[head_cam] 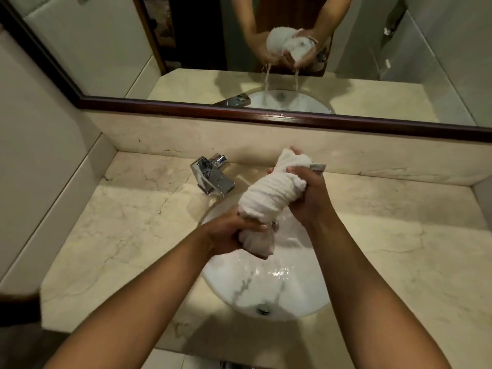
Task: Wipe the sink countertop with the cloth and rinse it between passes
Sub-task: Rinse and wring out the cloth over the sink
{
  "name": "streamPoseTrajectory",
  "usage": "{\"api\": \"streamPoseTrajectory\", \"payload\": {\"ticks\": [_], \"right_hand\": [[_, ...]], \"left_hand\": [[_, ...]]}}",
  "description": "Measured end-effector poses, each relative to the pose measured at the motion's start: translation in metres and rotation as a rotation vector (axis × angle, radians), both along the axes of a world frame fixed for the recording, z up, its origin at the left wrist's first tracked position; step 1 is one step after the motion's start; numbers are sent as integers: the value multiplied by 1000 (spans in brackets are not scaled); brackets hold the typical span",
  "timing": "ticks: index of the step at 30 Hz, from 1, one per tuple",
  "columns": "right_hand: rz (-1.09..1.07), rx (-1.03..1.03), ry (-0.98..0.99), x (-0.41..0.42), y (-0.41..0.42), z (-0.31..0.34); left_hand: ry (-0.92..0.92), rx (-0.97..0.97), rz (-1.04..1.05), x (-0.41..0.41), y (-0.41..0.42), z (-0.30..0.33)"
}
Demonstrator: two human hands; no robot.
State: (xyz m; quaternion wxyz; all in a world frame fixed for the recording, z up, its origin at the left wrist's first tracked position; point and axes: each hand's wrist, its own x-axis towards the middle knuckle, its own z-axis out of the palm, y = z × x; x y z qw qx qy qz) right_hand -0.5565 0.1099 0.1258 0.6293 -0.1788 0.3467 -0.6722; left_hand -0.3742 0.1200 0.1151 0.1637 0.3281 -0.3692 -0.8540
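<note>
The white cloth (269,201) is twisted into a roll above the sink (266,288), its long axis running from near-left to far-right. The left hand (229,235) grips the near end, the right hand (306,193) the far end, both fists wrapped tightly, forearms converging over the bowl.

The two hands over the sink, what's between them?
In the head view, the twisted white cloth spans from the left hand to the right hand, above the white basin.
</note>
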Motion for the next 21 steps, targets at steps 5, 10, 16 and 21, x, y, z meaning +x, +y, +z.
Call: {"api": "streamPoseTrajectory", "payload": {"ticks": [5, 10, 16, 21], "right_hand": [[147, 135, 818, -18, 8, 30], [641, 197, 665, -55, 30, 65], [312, 473, 162, -32, 48, 35], [87, 518, 19, -5, 74, 15]], "left_hand": [[-67, -212, 15, 14, -15, 13], [-528, -1008, 8, 30, -33, 46], [-698, -1975, -162, 14, -43, 78], [-815, -2220, -121, -4, -26, 73]]}}
